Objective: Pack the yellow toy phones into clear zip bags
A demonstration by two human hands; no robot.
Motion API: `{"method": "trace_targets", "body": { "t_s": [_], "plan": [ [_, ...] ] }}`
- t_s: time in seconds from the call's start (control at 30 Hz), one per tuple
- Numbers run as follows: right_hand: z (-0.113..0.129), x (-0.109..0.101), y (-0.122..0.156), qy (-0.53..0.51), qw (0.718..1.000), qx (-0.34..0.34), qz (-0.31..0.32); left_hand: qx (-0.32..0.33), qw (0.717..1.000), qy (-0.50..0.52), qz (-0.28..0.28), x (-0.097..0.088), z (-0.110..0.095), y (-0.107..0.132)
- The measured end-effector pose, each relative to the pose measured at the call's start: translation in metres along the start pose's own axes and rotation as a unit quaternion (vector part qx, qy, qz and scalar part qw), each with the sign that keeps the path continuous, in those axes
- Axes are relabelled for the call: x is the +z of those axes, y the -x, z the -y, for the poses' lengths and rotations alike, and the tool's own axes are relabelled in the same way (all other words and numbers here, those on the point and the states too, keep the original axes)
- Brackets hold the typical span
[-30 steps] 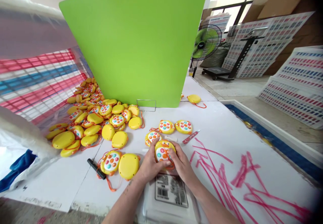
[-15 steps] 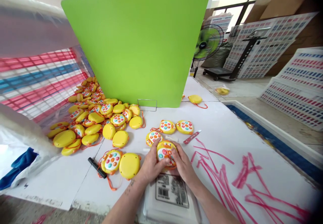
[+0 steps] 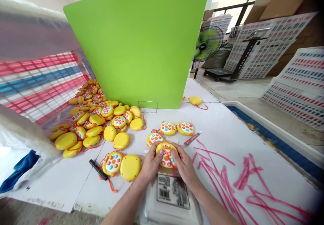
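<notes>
Between both hands I hold a yellow duck-shaped toy (image 3: 165, 147), its face and coloured round buttons turned up toward me. My left hand (image 3: 152, 162) grips its left side, thumb on the buttons. My right hand (image 3: 183, 160) wraps the right side, its thumb also on the front; an orange cord crosses the buttons. Below the hands lies a clear plastic pack (image 3: 149, 204) with a black-and-white printed label (image 3: 172, 191). Just beyond the held toy sits another duck toy (image 3: 155, 138), partly covered by my left fingers.
A heap of duck toys (image 3: 97, 118) fills the left. Nearer lie a button-side-up toy (image 3: 112, 163), a face-down one (image 3: 130, 167) and a black marker (image 3: 98, 169). A red-handled cutter (image 3: 191, 138) lies at right. A green board (image 3: 141, 46) stands behind.
My left thumb has moved up along the toy's front, and the right thumb now lies on the buttons. The toy has tilted slightly, and both hands still grip it.
</notes>
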State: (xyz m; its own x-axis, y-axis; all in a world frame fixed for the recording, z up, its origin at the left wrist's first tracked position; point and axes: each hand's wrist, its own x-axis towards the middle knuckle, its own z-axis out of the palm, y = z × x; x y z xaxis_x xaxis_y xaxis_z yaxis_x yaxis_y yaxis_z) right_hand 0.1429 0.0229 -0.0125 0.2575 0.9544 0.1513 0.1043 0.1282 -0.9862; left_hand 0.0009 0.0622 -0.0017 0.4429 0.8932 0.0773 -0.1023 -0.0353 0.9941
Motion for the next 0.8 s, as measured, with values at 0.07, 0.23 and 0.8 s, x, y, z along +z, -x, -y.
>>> {"method": "trace_targets", "body": {
  "t_s": [0.07, 0.23, 0.8],
  "plan": [
    [-0.001, -0.001, -0.003, -0.038, 0.999, 0.013, -0.016, 0.006, 0.997, -0.081, 0.015, -0.002, -0.012, -0.003],
    [-0.007, -0.009, -0.010, -0.064, 0.983, 0.013, -0.169, 0.077, 0.928, -0.363, -0.033, -0.035, -0.038, -0.040],
    [0.010, 0.004, 0.008, 0.143, 0.979, -0.115, 0.089, -0.008, 0.888, -0.439, -0.139, -0.077, -0.042, -0.107]
  ]
}}
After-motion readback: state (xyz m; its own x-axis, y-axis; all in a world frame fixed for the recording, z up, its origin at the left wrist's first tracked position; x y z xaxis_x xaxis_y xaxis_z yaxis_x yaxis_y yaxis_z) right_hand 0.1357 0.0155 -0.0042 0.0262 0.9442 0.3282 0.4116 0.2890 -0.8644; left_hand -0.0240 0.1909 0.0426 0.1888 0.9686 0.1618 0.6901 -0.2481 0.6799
